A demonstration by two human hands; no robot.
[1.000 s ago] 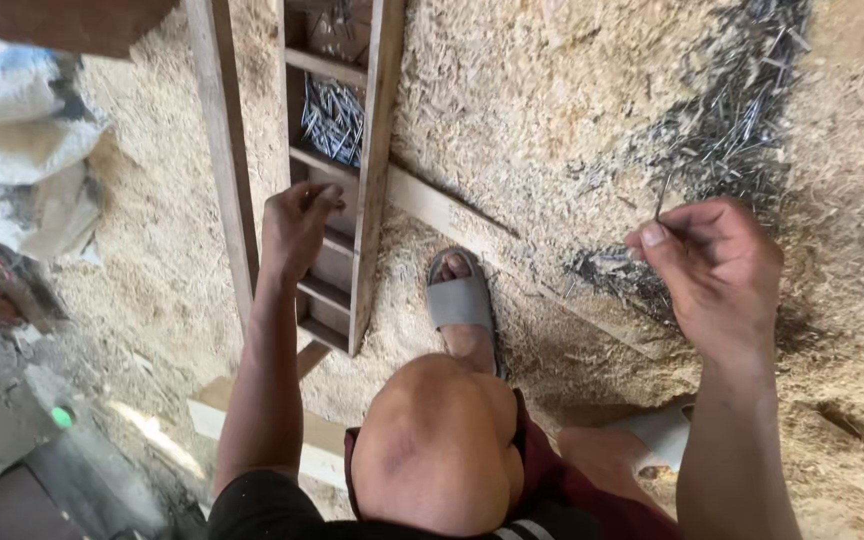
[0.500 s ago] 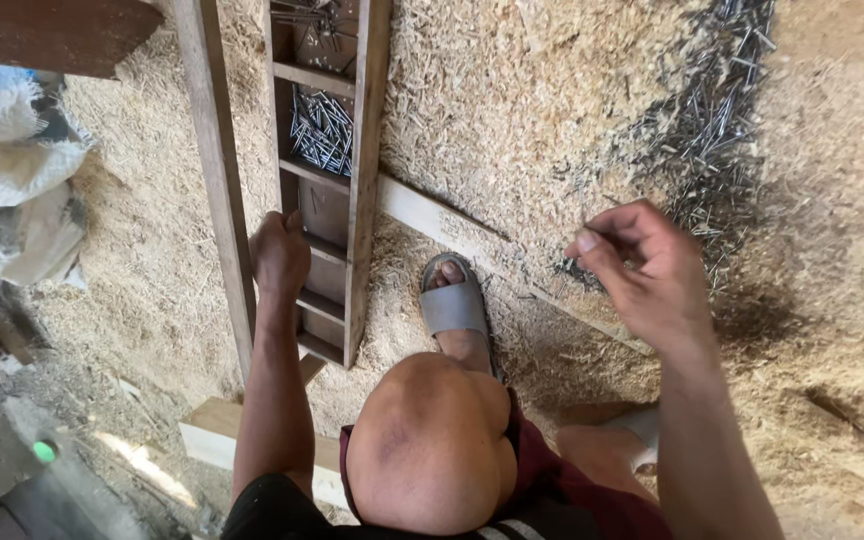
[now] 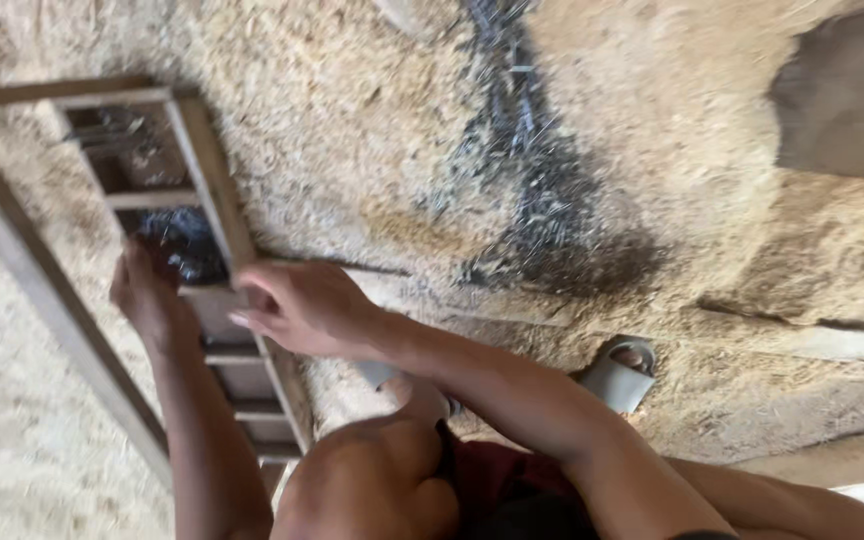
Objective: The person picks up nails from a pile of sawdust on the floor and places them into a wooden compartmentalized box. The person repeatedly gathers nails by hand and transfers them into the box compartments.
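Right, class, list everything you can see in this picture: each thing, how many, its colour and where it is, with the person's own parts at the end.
Slatted wooden frame: one, pale brown, left, lying on the ground.
Sawdust-covered ground: pale tan, across the whole view.
Scatter of dark thin metal pieces: many, blackish grey, upper centre on the sawdust; likely nails, too blurred to be sure.
Smaller dark heap: one, inside the frame between slats.
Flat wooden plank: one, pale, half buried at right.
Grey sandal: one clear, right of centre, on a foot.
Bent knee: one, bottom centre.
Left hand: on the frame, beside the heap.
Right hand: over the frame's rail; grip unclear.
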